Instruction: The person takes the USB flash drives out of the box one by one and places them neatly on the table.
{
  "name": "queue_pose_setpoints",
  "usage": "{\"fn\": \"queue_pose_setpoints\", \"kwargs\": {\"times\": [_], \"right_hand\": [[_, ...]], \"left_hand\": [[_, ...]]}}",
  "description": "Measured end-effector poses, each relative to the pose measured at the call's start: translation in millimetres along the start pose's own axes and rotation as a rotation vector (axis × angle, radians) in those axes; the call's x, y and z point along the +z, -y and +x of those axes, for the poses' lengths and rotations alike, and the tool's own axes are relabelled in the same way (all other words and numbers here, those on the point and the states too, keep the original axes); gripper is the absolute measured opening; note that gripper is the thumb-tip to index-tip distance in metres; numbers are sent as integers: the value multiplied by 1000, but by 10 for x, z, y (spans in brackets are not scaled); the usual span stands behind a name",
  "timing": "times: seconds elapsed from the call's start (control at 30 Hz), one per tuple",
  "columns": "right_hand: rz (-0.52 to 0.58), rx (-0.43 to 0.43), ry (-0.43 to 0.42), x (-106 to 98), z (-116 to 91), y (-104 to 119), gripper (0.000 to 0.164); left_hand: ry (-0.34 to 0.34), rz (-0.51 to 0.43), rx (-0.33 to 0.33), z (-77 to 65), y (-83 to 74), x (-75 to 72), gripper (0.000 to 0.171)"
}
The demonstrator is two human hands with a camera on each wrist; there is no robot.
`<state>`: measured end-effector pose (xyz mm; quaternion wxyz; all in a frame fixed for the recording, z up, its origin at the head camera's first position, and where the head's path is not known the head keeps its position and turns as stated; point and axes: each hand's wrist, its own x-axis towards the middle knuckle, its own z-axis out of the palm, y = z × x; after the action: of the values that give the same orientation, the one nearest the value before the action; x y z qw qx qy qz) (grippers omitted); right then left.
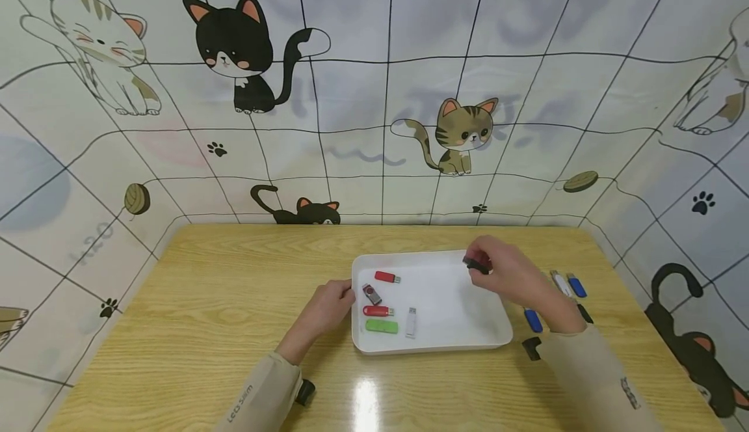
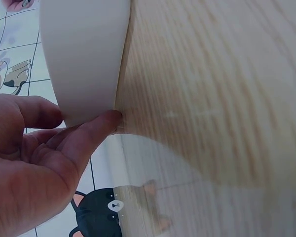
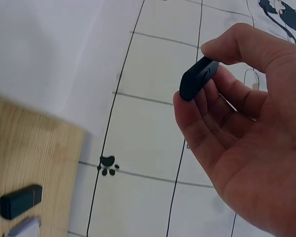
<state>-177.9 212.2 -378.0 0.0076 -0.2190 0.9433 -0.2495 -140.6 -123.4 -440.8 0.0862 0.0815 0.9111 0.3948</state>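
Observation:
My right hand (image 1: 508, 272) pinches a black USB stick (image 1: 476, 265) over the right end of a white tray (image 1: 445, 302). In the right wrist view, thumb and fingertips grip the black stick's (image 3: 197, 80) ends. My left hand (image 1: 328, 303) holds the tray's left edge; the left wrist view shows its thumb and fingers at the tray wall (image 2: 86, 64). Inside the tray's left half lie a red USB stick (image 1: 387, 277), a red-and-silver one (image 1: 371, 294), another red one (image 1: 378, 311), a green one (image 1: 381, 326) and a whitish one (image 1: 411, 323).
Right of the tray, on the wooden table (image 1: 246, 269), lie a white USB stick (image 1: 560, 283), a blue one (image 1: 577, 285), a second blue one (image 1: 533, 320) and a black one (image 1: 585, 313), partly behind the right forearm. A cat-print cloth (image 1: 351, 94) hangs behind the table.

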Motion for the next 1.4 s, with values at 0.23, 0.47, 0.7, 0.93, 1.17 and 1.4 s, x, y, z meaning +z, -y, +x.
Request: {"fn": "queue_pose_setpoints", "kwargs": {"times": [0.23, 0.47, 0.7, 0.93, 1.17, 1.4], "right_hand": [[28, 78, -13, -188, -211, -184, 23], [5, 127, -62, -314, -469, -490, 26], [-42, 177, -108, -414, -684, -740, 30], [-81, 253, -97, -487, -865, -983, 38], [-123, 309, -57, -506, -1016, -1234, 48], [-133, 383, -20, -528, -1110, -1392, 53]], "left_hand": [[1, 1, -6, 13, 5, 6, 28], [17, -23, -25, 4, 3, -3, 33], [15, -26, -27, 4, 18, -9, 32], [19, -30, -26, 3, 3, -7, 34], [17, -30, -32, -1, -4, -11, 33], [8, -17, -25, 2, 1, -10, 32]]}}
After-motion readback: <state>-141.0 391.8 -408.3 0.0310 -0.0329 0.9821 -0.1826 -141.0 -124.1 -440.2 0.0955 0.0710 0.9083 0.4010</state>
